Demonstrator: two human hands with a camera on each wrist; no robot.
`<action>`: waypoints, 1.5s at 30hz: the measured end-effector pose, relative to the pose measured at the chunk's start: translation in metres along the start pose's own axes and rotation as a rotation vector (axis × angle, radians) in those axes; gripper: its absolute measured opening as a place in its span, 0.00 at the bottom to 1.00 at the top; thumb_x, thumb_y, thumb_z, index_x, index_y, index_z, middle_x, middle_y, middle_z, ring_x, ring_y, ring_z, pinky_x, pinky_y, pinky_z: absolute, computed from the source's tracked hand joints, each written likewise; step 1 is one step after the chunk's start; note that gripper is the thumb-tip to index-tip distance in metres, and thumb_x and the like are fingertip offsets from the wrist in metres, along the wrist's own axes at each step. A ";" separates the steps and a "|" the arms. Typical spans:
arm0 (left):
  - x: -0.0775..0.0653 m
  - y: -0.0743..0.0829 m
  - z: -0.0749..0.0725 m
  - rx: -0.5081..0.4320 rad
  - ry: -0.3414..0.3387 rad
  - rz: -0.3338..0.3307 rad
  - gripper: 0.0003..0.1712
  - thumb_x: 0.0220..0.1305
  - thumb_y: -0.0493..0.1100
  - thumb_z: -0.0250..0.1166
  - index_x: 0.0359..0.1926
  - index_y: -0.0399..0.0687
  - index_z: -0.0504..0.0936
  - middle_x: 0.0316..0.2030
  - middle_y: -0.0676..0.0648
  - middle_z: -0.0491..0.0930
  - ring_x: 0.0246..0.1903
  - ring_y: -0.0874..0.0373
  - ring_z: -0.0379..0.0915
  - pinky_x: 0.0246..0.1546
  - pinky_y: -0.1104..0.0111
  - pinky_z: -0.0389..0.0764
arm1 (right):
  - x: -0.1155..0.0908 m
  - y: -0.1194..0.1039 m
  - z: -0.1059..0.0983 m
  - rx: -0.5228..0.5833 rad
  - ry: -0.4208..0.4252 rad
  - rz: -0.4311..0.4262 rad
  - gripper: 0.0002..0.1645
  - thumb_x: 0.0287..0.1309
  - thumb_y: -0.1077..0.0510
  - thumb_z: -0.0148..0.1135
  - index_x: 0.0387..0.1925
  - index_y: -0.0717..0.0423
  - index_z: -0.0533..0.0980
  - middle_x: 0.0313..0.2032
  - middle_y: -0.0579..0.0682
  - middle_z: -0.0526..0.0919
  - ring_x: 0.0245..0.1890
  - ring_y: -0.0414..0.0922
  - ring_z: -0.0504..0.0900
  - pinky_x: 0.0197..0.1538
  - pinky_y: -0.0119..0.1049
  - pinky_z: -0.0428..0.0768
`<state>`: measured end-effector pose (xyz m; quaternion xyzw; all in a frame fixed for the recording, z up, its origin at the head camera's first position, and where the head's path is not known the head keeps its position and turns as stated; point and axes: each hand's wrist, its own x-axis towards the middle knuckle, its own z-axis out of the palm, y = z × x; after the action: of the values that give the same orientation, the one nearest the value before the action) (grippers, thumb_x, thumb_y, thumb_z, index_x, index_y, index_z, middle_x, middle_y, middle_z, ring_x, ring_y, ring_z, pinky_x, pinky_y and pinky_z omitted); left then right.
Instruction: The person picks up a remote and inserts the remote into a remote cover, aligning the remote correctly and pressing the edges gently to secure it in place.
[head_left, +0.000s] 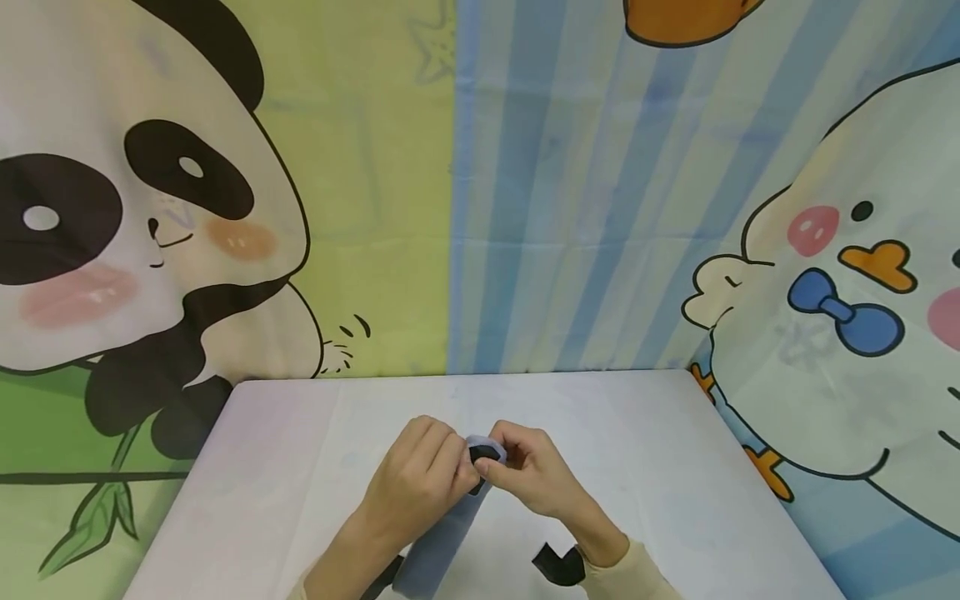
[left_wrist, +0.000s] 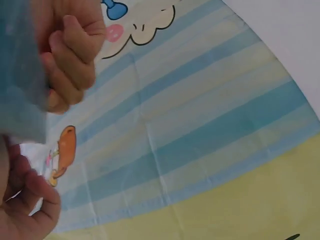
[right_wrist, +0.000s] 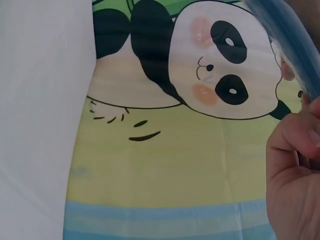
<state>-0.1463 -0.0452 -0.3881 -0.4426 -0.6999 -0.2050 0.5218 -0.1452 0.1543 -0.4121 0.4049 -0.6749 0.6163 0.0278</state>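
Note:
A long blue-grey strip (head_left: 444,542), seemingly of cloth, runs from the near edge of the head view up between both hands. Its upper end curves over in a small loop with a black patch inside. The left hand (head_left: 422,473) grips the strip just below this loop from the left, fingers curled. On the right side, the right hand (head_left: 534,468) pinches the loop's edge between thumb and fingers. In the right wrist view the strip (right_wrist: 290,40) crosses the upper right corner, blurred. The left wrist view shows only part of the strip (left_wrist: 20,85), with curled fingers beside it.
A white table (head_left: 300,450) lies under the hands. Behind it hangs a printed cloth with a panda (head_left: 217,250) on the left and a white bird (head_left: 810,383) on the right. A black band (head_left: 561,567) sits by the right wrist.

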 end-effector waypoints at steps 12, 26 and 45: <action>-0.031 0.006 0.001 -0.219 -0.317 -0.302 0.13 0.76 0.48 0.56 0.34 0.47 0.75 0.31 0.54 0.72 0.31 0.61 0.68 0.30 0.71 0.75 | -0.008 0.009 -0.012 -0.062 0.006 0.114 0.02 0.70 0.67 0.58 0.38 0.60 0.75 0.30 0.49 0.77 0.26 0.39 0.76 0.28 0.35 0.79; -0.059 0.004 0.008 -0.783 -0.644 -0.818 0.20 0.70 0.60 0.62 0.53 0.54 0.78 0.34 0.62 0.81 0.28 0.66 0.74 0.28 0.70 0.78 | -0.002 0.006 -0.022 -0.308 -0.079 0.051 0.15 0.64 0.67 0.65 0.50 0.54 0.78 0.34 0.47 0.82 0.27 0.38 0.78 0.27 0.33 0.79; -0.078 -0.006 0.005 -1.075 -0.808 -0.869 0.13 0.71 0.56 0.63 0.43 0.53 0.82 0.28 0.59 0.83 0.26 0.67 0.76 0.29 0.71 0.79 | -0.006 -0.008 -0.028 -0.720 -0.225 -0.259 0.08 0.73 0.61 0.55 0.37 0.51 0.78 0.29 0.39 0.74 0.27 0.32 0.68 0.34 0.20 0.71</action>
<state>-0.1490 -0.0764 -0.4597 -0.3612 -0.7500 -0.5229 -0.1832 -0.1498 0.1814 -0.4024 0.5161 -0.7898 0.2837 0.1714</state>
